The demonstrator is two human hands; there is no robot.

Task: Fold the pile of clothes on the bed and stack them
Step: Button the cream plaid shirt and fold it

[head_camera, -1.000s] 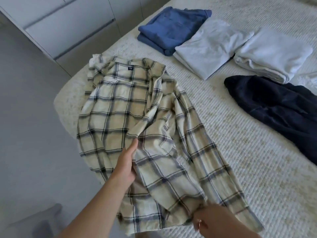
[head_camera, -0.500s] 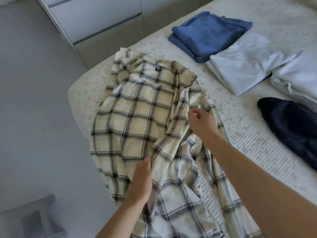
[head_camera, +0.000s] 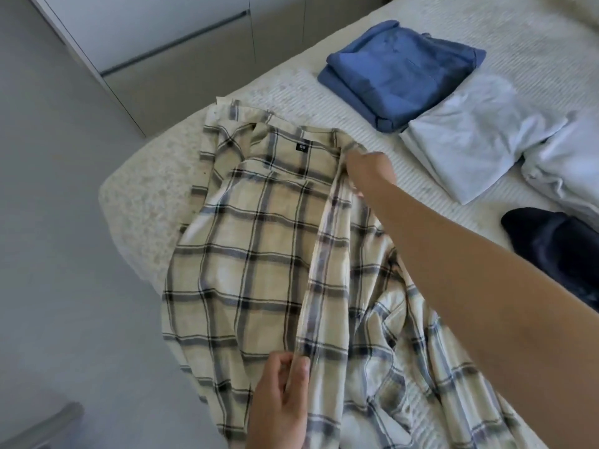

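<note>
Cream flannel shirt with a dark grey and black check (head_camera: 259, 254) lies spread open on the near corner of the white textured bedspread (head_camera: 356, 102), collar towards the far side and a small black label showing inside the neck. Its left half lies fairly flat; its right half is rumpled into loose folds under the right forearm. One front edge runs as a raised strip down the middle of the shirt, stretched between the two hands.

The left hand (head_camera: 278, 400) is at the lower end of that strip, thumb and curled fingers pinching the fabric edge. The right hand (head_camera: 371, 170) reaches across to the collar end, its fingers curled down onto the front edge just beside the neck opening; it appears to grip the cloth there, though the fingertips are hidden behind the hand.

Farther up the bed sit three folded items in a row: a folded blue denim-like garment (head_camera: 402, 76), a folded pale white garment (head_camera: 470, 137) touching it, and another folded white garment (head_camera: 567, 176) at the right edge. A dark navy garment (head_camera: 557, 251) lies unfolded near the right forearm. Grey cabinet fronts (head_camera: 162, 43) stand beyond the bed, with pale grey floor (head_camera: 58, 254) on the left.
</note>
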